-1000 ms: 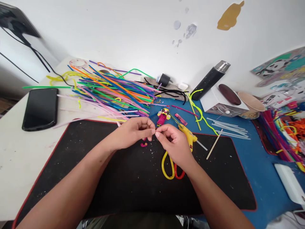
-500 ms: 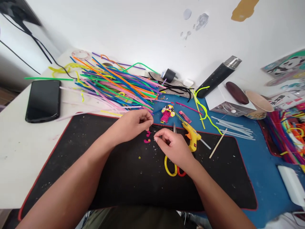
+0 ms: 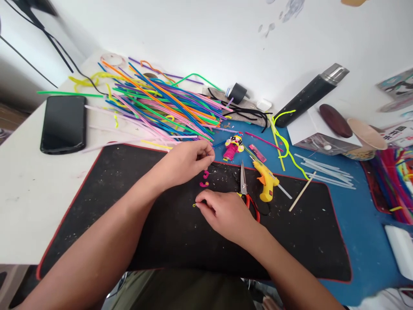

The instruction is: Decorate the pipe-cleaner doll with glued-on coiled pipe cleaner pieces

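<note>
My right hand (image 3: 226, 213) is low over the black mat, thumb and forefinger pinched at the edge of a small yellow ring (image 3: 194, 205). My left hand (image 3: 190, 161) hovers further up with its fingers curled together; whatever is between their tips is hidden or too small to make out. Just below it lie two small magenta curled pieces (image 3: 204, 184), one with a yellow spot. Behind the hands lies a little magenta-wrapped doll (image 3: 230, 150) with a yellow and black head. Scissors (image 3: 243, 181) lie partly under my right hand, beside a yellow glue gun (image 3: 267, 183).
A heap of coloured pipe cleaners (image 3: 161, 107) spreads across the back left, near a black phone (image 3: 63, 124). Clear glue sticks (image 3: 325, 170) and a wooden stick (image 3: 302, 191) lie right. A black flask (image 3: 309, 97) leans by a white box (image 3: 322, 140).
My right hand has moved left and toward me, from near the magenta pieces to the yellow ring, uncovering more of the scissors. My left hand stays nearly in place. The view has shifted slightly.
</note>
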`<act>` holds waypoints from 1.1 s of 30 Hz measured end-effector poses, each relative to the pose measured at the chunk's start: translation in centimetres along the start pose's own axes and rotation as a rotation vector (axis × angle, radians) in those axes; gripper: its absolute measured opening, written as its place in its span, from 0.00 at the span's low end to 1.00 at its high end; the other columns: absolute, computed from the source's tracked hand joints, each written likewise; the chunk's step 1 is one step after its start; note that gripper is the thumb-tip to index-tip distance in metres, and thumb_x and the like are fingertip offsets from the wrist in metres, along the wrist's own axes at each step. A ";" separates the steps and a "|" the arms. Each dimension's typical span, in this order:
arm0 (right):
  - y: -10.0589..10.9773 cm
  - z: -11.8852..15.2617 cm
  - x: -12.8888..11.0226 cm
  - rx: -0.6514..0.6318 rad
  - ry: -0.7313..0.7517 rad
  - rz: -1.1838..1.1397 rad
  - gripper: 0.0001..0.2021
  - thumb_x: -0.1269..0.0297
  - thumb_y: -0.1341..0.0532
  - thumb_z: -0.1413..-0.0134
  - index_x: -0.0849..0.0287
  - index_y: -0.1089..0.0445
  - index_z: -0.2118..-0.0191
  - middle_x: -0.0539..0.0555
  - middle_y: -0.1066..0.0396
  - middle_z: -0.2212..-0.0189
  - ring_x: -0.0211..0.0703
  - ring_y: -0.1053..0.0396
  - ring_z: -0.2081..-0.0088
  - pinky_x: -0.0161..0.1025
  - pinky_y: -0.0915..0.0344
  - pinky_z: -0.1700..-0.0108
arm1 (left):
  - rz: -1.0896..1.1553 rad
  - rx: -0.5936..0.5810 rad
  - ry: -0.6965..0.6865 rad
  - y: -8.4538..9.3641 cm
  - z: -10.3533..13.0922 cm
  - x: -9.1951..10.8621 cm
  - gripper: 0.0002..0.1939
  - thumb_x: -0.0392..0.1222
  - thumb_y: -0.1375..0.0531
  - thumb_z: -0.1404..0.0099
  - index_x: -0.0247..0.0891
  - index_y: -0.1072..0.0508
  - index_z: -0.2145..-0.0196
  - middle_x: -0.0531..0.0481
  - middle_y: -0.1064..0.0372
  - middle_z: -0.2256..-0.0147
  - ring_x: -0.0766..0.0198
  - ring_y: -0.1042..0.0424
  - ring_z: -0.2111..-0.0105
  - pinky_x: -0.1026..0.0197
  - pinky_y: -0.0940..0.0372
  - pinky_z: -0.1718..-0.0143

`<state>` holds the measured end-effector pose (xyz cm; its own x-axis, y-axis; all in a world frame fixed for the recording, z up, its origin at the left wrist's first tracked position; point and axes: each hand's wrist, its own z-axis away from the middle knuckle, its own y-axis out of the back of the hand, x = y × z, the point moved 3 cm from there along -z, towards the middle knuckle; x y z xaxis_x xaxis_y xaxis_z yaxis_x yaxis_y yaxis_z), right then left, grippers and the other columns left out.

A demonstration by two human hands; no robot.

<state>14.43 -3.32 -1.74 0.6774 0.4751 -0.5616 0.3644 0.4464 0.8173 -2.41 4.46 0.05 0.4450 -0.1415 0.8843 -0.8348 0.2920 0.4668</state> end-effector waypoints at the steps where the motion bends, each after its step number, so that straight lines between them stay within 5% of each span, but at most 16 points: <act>1: -0.2 -0.1 -0.1 -0.010 0.015 0.028 0.04 0.68 0.38 0.30 0.55 0.25 0.57 0.50 0.18 0.67 0.42 0.23 0.70 0.38 0.44 0.68 | 0.001 0.002 -0.003 0.0 0.0 0.0 0.07 0.43 0.41 0.32 0.39 0.26 0.65 0.54 0.27 0.72 0.63 0.30 0.72 0.61 0.40 0.68; 18: -0.4 -0.3 -0.7 -0.111 0.060 0.139 0.05 0.68 0.41 0.29 0.56 0.28 0.58 0.49 0.22 0.71 0.41 0.27 0.73 0.39 0.52 0.70 | -0.001 -0.023 -0.016 0.0 0.2 0.0 0.04 0.39 0.41 0.31 0.39 0.26 0.64 0.57 0.28 0.72 0.66 0.32 0.73 0.63 0.41 0.69; 33: 0.3 -0.4 0.4 0.065 -0.120 -0.142 0.03 0.70 0.38 0.41 0.54 0.29 0.63 0.41 0.40 0.82 0.34 0.41 0.79 0.35 0.50 0.71 | -0.336 -0.063 -0.076 -0.6 0.0 -1.4 0.06 0.34 0.40 0.32 0.40 0.23 0.60 0.52 0.22 0.65 0.60 0.27 0.67 0.60 0.40 0.66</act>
<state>14.58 -2.68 -1.79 0.6861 0.3150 -0.6558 0.5001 0.4505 0.7396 -2.55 4.51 -1.50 0.6640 -0.3088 0.6810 -0.6234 0.2743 0.7322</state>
